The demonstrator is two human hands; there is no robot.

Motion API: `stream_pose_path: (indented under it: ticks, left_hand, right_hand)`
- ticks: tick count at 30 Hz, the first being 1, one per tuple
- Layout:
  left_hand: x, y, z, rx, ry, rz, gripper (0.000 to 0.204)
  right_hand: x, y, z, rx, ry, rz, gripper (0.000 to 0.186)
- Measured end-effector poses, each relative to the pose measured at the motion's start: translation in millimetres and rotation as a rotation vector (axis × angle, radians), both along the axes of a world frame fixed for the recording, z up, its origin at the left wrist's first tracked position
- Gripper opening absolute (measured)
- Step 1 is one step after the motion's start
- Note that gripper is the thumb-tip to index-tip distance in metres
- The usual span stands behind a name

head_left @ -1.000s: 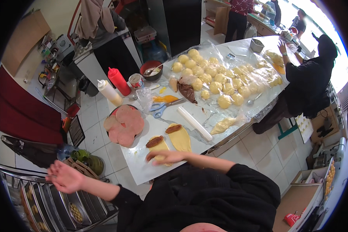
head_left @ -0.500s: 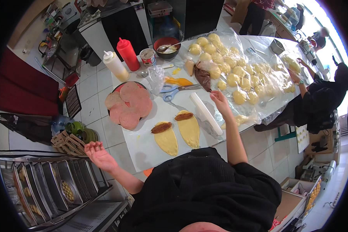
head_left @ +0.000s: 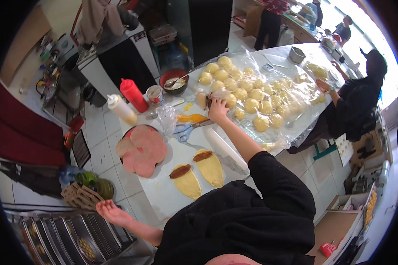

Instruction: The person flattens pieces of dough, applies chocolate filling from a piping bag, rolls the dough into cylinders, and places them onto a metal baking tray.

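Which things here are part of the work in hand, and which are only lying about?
In use:
right hand at the plastic-covered dough balls
two flattened dough pieces with brown filling
rolling pin

Lying about:
scissors
red squeeze bottle
white squeeze bottle
plate of pink slices
red bowl
left hand, off the table

We count two rolled-out dough ovals (head_left: pixel 203 170) on the table (head_left: pixel 163 194), each with one brown strip of filling. Two squeeze bottles stand there: one red (head_left: pixel 134 95), one white (head_left: pixel 122 109). There is one red bowl (head_left: pixel 174 81), one rolling pin (head_left: pixel 223 148), one pair of scissors (head_left: pixel 186 130), and about twenty-five dough balls (head_left: pixel 252 105) under plastic.
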State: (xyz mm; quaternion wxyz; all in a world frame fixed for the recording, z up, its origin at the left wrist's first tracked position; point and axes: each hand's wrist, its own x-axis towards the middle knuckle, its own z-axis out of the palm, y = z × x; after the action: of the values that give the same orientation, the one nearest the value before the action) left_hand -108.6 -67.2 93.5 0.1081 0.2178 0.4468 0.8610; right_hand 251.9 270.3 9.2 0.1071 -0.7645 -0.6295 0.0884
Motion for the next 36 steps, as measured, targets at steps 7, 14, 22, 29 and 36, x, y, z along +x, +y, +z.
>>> stream_pose_path:
  ticks: [7, 14, 22, 29, 36]
  left_hand:
    - [4, 0, -5, -0.036, -0.051, 0.076, 0.019]
    - [6, -10, -1, -0.05, -0.075, 0.136, 0.017]
    - [16, 8, 0, -0.08, -0.056, 0.003, 0.016]
    - [48, 40, 16, -0.063, -0.064, -0.17, 0.016]
    - [105, 70, 30, 0.008, -0.119, -0.536, 0.012]
  right_hand:
    - [21, 24, 6, -0.101, 0.031, 0.008, 0.067]
    - [76, -1, 69, -0.18, 0.355, 0.293, 0.046]
    - [130, -69, 84, -0.268, 1.851, 0.451, 0.059]
    - [105, -121, 103, -0.112, 2.253, 0.591, 0.073]
    - [60, -137, 132, -0.106, 2.278, 0.695, 0.04]
